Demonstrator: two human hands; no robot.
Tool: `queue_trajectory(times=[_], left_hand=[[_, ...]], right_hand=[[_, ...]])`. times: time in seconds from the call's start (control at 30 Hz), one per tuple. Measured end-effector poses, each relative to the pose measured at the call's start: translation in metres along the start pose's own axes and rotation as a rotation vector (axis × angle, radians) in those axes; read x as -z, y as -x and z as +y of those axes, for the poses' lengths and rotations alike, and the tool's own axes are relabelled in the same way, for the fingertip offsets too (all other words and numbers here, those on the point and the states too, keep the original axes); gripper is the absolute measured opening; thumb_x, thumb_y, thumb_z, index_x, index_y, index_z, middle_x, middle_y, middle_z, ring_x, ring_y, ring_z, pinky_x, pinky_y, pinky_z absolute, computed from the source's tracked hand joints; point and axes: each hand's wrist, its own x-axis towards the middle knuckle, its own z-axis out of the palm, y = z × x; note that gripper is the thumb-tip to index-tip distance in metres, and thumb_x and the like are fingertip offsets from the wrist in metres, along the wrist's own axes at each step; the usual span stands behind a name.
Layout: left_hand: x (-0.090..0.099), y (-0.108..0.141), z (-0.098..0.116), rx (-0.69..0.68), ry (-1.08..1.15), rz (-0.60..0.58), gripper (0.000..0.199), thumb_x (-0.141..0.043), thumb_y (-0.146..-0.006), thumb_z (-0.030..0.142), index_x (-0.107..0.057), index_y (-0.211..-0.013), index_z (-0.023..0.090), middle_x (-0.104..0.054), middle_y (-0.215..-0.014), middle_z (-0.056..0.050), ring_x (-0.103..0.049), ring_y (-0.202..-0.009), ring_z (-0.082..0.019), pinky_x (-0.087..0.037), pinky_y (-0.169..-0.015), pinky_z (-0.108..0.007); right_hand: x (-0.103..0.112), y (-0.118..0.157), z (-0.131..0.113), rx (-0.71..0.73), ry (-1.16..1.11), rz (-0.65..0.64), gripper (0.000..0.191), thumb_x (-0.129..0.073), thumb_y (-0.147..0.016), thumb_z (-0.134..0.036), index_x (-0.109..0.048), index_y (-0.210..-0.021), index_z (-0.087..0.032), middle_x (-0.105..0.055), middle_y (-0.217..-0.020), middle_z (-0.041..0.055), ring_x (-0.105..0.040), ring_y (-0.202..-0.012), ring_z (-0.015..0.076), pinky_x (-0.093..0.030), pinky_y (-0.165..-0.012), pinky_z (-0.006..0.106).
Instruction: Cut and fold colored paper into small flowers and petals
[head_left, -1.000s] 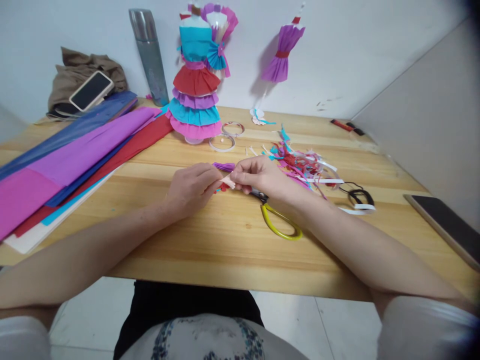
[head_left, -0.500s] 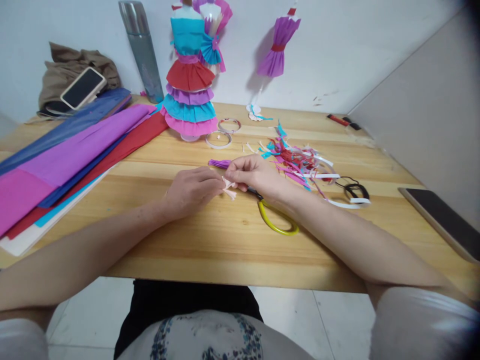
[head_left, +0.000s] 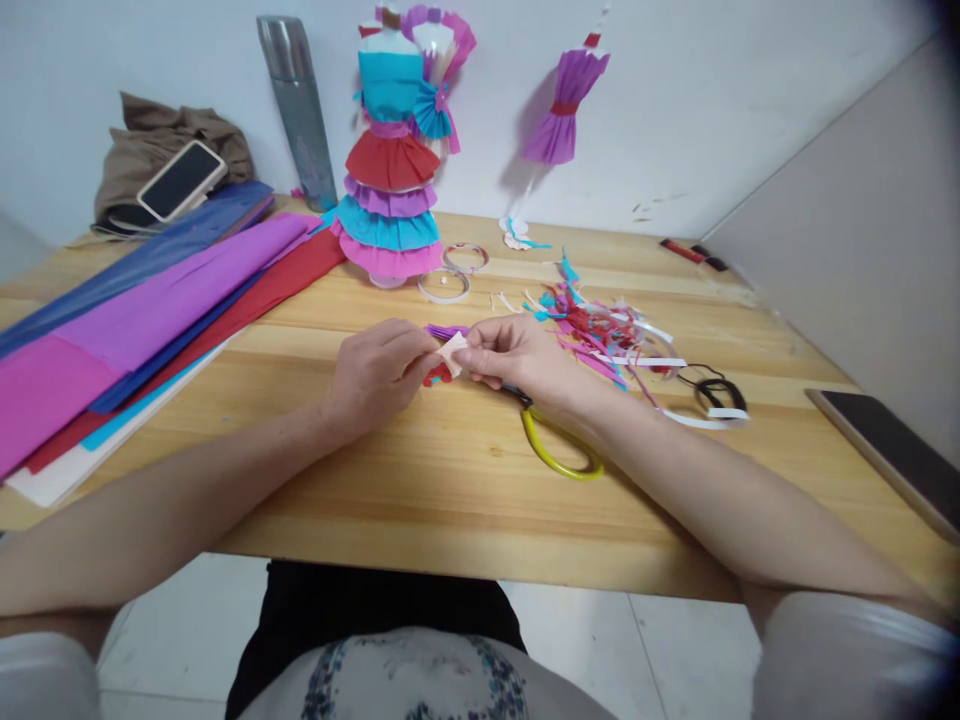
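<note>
Between the fingertips of both hands is a small piece of pale pink crepe paper (head_left: 453,349). My left hand (head_left: 381,372) pinches its left side, and my right hand (head_left: 513,352) pinches its right side. A small red piece (head_left: 437,375) shows just under the left fingertips; I cannot tell whether it is joined to the pale paper. Behind the hands lies a pleated purple paper piece (head_left: 445,331), partly hidden by them. Scissors with a yellow handle (head_left: 561,462) lie beneath my right wrist, their blades mostly covered.
Paper scraps (head_left: 596,325) lie to the right, near a black cord (head_left: 720,395) and a phone (head_left: 885,450). Crepe sheets (head_left: 172,300) cover the left side. A layered paper dress on a form (head_left: 394,150), tape rolls (head_left: 444,286) and a flask (head_left: 300,120) stand behind.
The pale paper has been turned and spread, showing a flatter face. A red piece has come into sight under my left fingers. The whole view has shifted slightly.
</note>
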Motion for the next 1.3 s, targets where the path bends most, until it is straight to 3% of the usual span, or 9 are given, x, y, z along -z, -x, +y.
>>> queue_trajectory(times=[0.33,0.7,1.13,1.3], left_hand=[[-0.002,0.001,0.002,0.075,0.005,-0.002,0.022,-0.053,-0.091,0.027,-0.064,-0.071,0.025,-0.071,-0.076,-0.003,-0.065,-0.074,-0.019,-0.048,-0.068,-0.034],[-0.002,0.002,0.002,0.153,-0.002,0.004,0.018,-0.058,-0.088,0.025,-0.067,-0.074,0.022,-0.072,-0.077,-0.002,-0.064,-0.072,-0.017,-0.046,-0.068,-0.03],[-0.001,0.002,0.005,0.152,0.034,-0.028,0.023,-0.059,-0.09,0.02,-0.068,-0.069,0.022,-0.073,-0.075,-0.001,-0.066,-0.073,-0.015,-0.047,-0.073,-0.03],[-0.003,0.003,0.002,0.108,0.054,-0.016,0.019,-0.059,-0.091,0.023,-0.071,-0.075,0.021,-0.074,-0.079,-0.002,-0.067,-0.077,-0.015,-0.049,-0.072,-0.027]], right_hand=[[-0.003,-0.001,0.004,-0.023,0.016,-0.054,0.031,-0.075,-0.071,-0.04,-0.056,-0.064,-0.017,-0.051,-0.052,-0.0046,-0.036,-0.045,0.0053,-0.023,-0.046,0.023],[-0.011,0.002,0.003,-0.043,-0.02,-0.007,0.031,-0.076,-0.072,-0.037,-0.054,-0.062,-0.018,-0.054,-0.053,-0.0041,-0.04,-0.045,0.0062,-0.027,-0.046,0.023],[-0.001,-0.003,0.005,-0.072,-0.148,0.009,0.025,-0.076,-0.065,-0.034,-0.06,-0.059,-0.017,-0.058,-0.052,-0.0023,-0.042,-0.043,0.0053,-0.028,-0.043,0.021],[0.002,-0.004,0.005,-0.086,-0.154,0.034,0.018,-0.072,-0.064,-0.032,-0.063,-0.059,-0.016,-0.059,-0.052,-0.0013,-0.045,-0.044,0.0064,-0.029,-0.043,0.021]])
